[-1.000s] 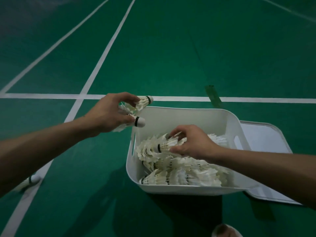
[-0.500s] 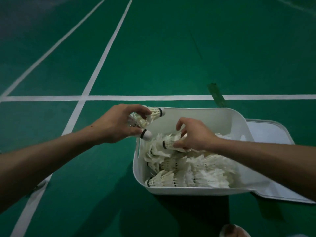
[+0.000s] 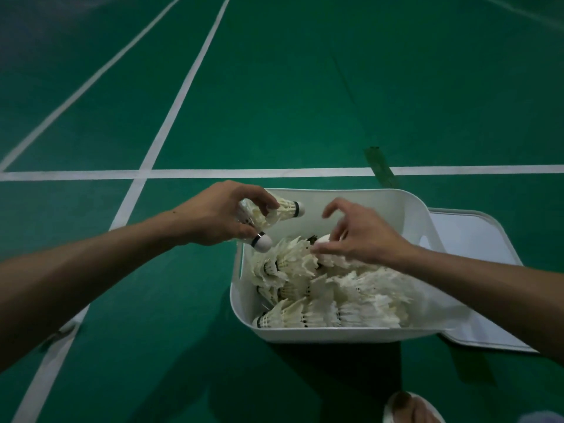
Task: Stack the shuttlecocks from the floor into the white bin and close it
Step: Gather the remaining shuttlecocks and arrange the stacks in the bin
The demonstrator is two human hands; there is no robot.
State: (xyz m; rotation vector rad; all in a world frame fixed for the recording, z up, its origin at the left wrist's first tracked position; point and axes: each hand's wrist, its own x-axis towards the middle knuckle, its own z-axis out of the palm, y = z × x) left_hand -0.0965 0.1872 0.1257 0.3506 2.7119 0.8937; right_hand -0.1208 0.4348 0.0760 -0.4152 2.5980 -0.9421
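Left hand (image 3: 218,216) grips two shuttlecocks (image 3: 279,211); right hand (image 3: 364,238) spread over pile (image 3: 354,300) in white bin (image 3: 393,209).

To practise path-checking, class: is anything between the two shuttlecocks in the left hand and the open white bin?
The lid lies off, right of the white bin. Only the right hand intervenes, fingers spread over the far part of the pile, just right of the shuttlecocks held by the left hand.

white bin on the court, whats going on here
A person is loading shuttlecocks into the white bin, which sits on the green court floor. The left hand grips two shuttlecocks over the bin's left rim. The right hand hovers with loosely spread fingers just above the pile inside. The bin is not closed; its lid lies on the floor at its right side.
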